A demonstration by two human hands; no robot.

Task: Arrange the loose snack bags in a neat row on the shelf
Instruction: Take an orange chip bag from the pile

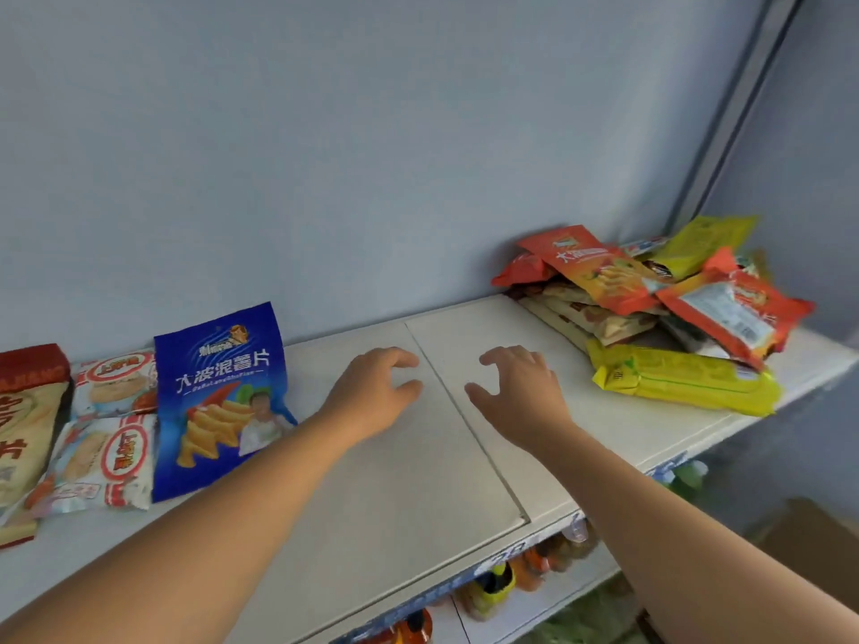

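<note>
Snack bags (660,295) are mostly dumped in a messy heap at the right end of the white shelf (465,457), up against the back wall (372,132). Orange, yellow and beige packs all overlap at odd angles, and a long yellow pack (683,378) lies flat at the front of the heap. Over on the left end it's tidier: a blue chip bag (223,397) stands leaning back on the wall, and just beside it are two white-and-red packs (111,429) lying one behind the other, then a red-and-tan bag (25,425) cut off by the frame edge.

Both hands are out over the bare middle stretch of shelf, between the two groups. The left hand (372,397) and right hand (520,392) each have their fingers spread and loosely curled, holding nothing. Can't really tell if the fingertips touch the shelf or just hover. Below the shelf there's some blurry colourful stuff (492,587) on a lower level.
</note>
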